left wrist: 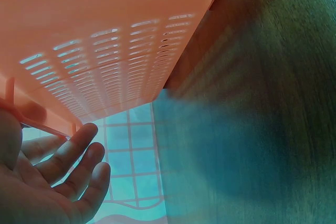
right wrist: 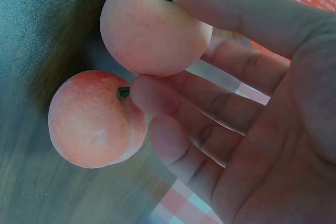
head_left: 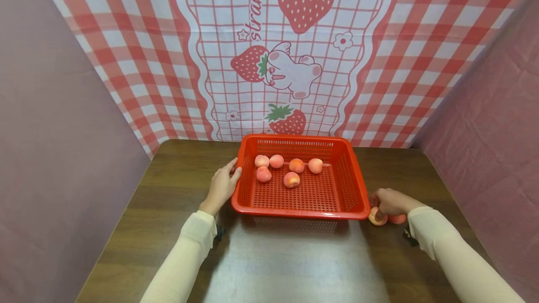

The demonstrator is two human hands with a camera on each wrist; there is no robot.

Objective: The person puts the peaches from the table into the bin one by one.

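Observation:
A red plastic basket (head_left: 294, 213) with slotted walls stands on the table, several peaches lying inside, among them one peach (head_left: 291, 180) near the middle. At its left side my left hand (head_left: 222, 185) holds the rim; in the left wrist view the fingers (left wrist: 79, 150) curve beside the basket wall (left wrist: 105, 3). By the front right corner, my right hand (head_left: 391, 201) grips a peach (right wrist: 152, 30), its thumb next to the green stem. A second, redder peach (right wrist: 97, 121) lies on the table right beside it, touched by the fingertips.
The wooden table (head_left: 177, 167) reaches back to a wall cloth (head_left: 164, 69) with red checks and strawberries, close behind the basket. Pink cloth walls (head_left: 497, 120) flank both sides.

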